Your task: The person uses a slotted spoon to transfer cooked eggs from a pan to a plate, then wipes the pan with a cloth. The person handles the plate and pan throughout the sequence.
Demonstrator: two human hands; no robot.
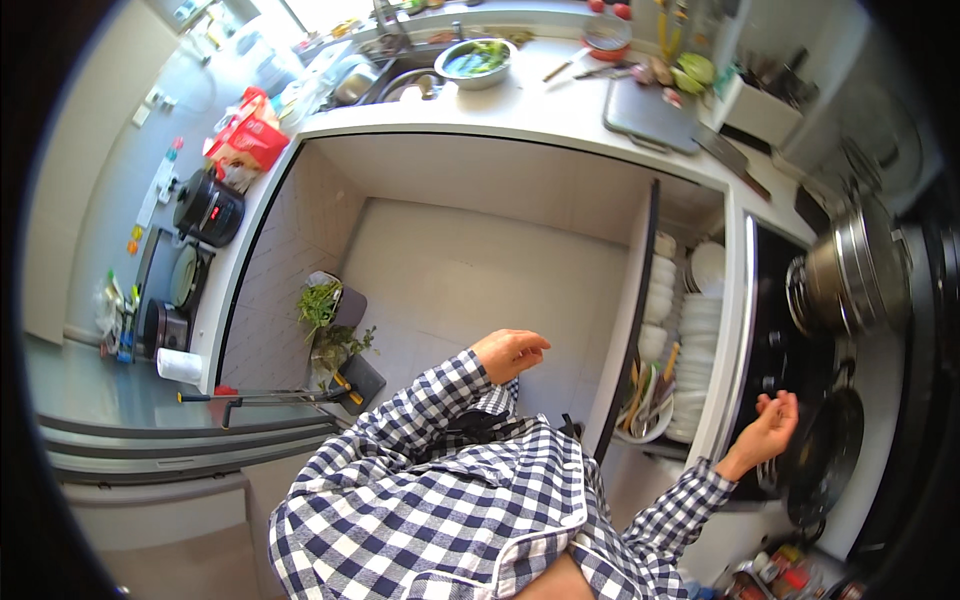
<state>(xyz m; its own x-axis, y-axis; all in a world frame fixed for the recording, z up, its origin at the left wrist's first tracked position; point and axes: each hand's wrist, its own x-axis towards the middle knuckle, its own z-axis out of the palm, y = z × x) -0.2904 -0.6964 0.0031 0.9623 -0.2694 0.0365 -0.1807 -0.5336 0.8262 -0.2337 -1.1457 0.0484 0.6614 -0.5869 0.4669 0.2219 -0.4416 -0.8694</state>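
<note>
My left hand [512, 354] hangs over the grey floor in front of my body, fingers loosely bent, with nothing visible in it. To its right is a pulled-out drawer [630, 300] with stacked white bowls [658, 291], plates [696, 352] and a white container of utensils [656, 431]. My right hand [772, 424] is raised by the front of the black cooktop [780, 300], fingers curled and holding nothing that I can see. Close to it are a black wok [825, 457] and the cooktop's knobs [769, 382]. A steel pot [855, 274] stands farther back on the cooktop.
A metal bowl of greens [476, 64] stands by the sink [397, 71]. A cutting board [651, 114] and a cleaver [731, 159] lie at the far right corner. A bin [349, 306] with leafy stems, a dustpan [361, 384] and a rice cooker [210, 208] are on the left.
</note>
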